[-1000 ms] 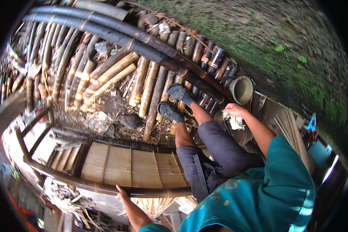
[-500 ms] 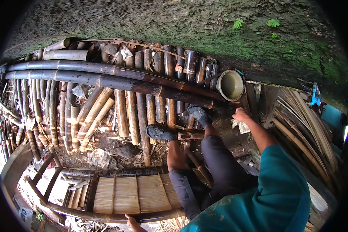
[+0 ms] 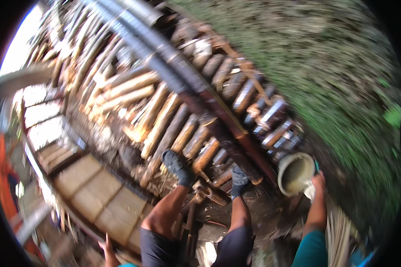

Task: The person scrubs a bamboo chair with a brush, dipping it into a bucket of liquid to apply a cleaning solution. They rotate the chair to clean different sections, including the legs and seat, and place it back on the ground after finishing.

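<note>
Right hand (image 3: 318, 180) with a crumpled pale cloth (image 3: 309, 191) at the rim of a round bucket (image 3: 306, 163).
That hand is curled closed on the cloth, beside the bucket's right rim; the bucket holds murky liquid. The left hand (image 3: 106, 245), well to the bucket's left, is at the edge of a slatted bamboo bench (image 3: 89, 196); blur hides whether it grips. Two long dark bamboo poles (image 3: 231, 149) end just left of the bucket, with short bamboo lengths (image 3: 162, 125) beyond them.
</note>
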### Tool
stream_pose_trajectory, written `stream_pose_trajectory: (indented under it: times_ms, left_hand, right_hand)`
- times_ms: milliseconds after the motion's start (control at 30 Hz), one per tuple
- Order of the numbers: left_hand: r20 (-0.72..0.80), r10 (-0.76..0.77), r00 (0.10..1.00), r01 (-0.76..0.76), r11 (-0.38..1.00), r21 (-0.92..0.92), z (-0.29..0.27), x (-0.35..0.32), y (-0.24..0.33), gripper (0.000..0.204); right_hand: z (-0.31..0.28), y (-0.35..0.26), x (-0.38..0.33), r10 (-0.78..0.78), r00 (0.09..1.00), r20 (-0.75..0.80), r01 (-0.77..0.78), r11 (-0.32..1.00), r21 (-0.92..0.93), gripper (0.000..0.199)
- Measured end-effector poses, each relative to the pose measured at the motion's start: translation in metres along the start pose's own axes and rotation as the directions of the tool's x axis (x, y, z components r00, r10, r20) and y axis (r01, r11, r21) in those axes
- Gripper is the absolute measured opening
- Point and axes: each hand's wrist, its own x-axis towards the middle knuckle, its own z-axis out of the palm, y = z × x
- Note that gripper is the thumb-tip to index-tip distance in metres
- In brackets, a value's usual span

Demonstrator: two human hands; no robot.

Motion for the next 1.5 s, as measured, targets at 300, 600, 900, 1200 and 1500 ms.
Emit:
stream_pose_trajectory:
  times_ms: [300,600,900,1200,1500]
  left_hand:
    - [-0.332,-0.274,0.903,0.42,0.724,0.547,0.02,-0.017,-0.003,0.112]
    - [-0.436,-0.318,0.842,0.528,0.65,0.547,0.047,-0.05,0.026,0.118]
    - [-0.417,-0.32,0.851,0.522,0.609,0.597,0.048,-0.074,0.019,0.115]
    - [-0.137,-0.214,0.967,0.25,0.704,0.664,0.025,-0.077,0.056,0.102]
    - [-0.184,-0.355,0.917,0.397,0.746,0.535,0.028,-0.084,0.042,0.105]
  right_hand:
    - [0.068,0.02,0.126,-0.033,0.996,-0.082,0.024,0.995,-0.101,0.081]
    - [0.045,0.042,0.123,-0.18,0.983,0.037,0.182,0.982,-0.054,0.052]
    - [-0.037,0.052,0.015,-0.394,0.673,0.626,-0.24,0.684,0.689,0.029]
    - [-0.087,0.039,-0.095,-0.069,0.936,0.345,-0.069,0.926,0.372,0.057]
    - [-0.284,-0.006,-0.241,-0.217,0.823,0.525,-0.209,0.743,0.635,0.038]
